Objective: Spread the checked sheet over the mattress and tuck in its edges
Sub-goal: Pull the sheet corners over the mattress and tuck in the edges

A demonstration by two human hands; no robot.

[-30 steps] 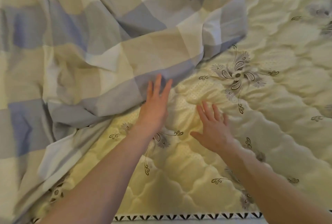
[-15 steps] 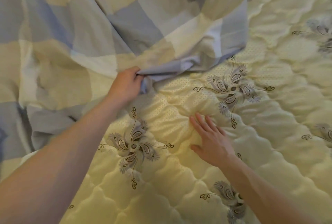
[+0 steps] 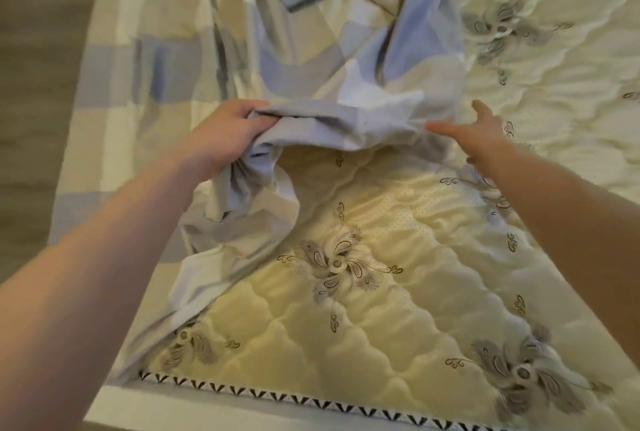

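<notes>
L hand (image 3: 225, 134) clenched round a bunched fold of the checked sheet (image 3: 311, 50), lifting it just off the mattress (image 3: 398, 326). R hand (image 3: 474, 129) released: fingers straight and spread, thumb at the sheet's right fold, holding nothing; can't tell if it touches the cloth. Sheet is blue/beige/white, crumpled over the mattress's left and far part and draped over its left edge. Near-right part of mattress bare: cream quilting w/ grey flower motifs. Black-triangle trim (image 3: 311, 399) runs along the near edge. Grey wood floor (image 3: 31, 84) at left.
</notes>
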